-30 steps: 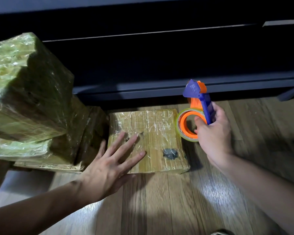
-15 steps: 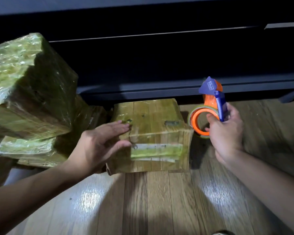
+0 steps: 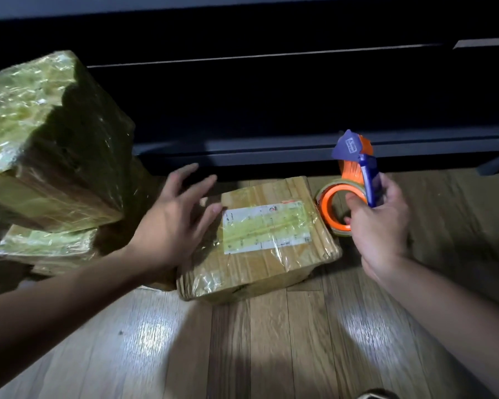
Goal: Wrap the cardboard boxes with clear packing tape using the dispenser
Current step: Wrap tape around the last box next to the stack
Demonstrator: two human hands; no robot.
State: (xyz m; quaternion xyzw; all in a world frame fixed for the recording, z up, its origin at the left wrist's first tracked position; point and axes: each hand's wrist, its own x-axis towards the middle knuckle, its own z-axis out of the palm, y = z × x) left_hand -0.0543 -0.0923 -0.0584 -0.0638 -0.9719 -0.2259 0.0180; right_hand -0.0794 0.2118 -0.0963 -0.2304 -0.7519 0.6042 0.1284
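A flat cardboard box (image 3: 260, 263) wrapped in clear tape lies on the wooden floor, its white shipping label facing up. My left hand (image 3: 173, 223) hovers over the box's left edge with fingers spread and straight; whether it touches the box I cannot tell. My right hand (image 3: 378, 226) grips the purple handle of an orange and purple tape dispenser (image 3: 355, 180), held upright just right of the box, the tape roll close to the box's far right corner.
A stack of tape-wrapped boxes (image 3: 49, 145) stands at the left, the top one large and tilted. Dark low furniture (image 3: 271, 110) runs along the back. The wooden floor (image 3: 271, 341) stretches toward me.
The box has been turned over from its edge and now lies flat with the label up. My left hand has let go and opened. The dispenser has barely moved.
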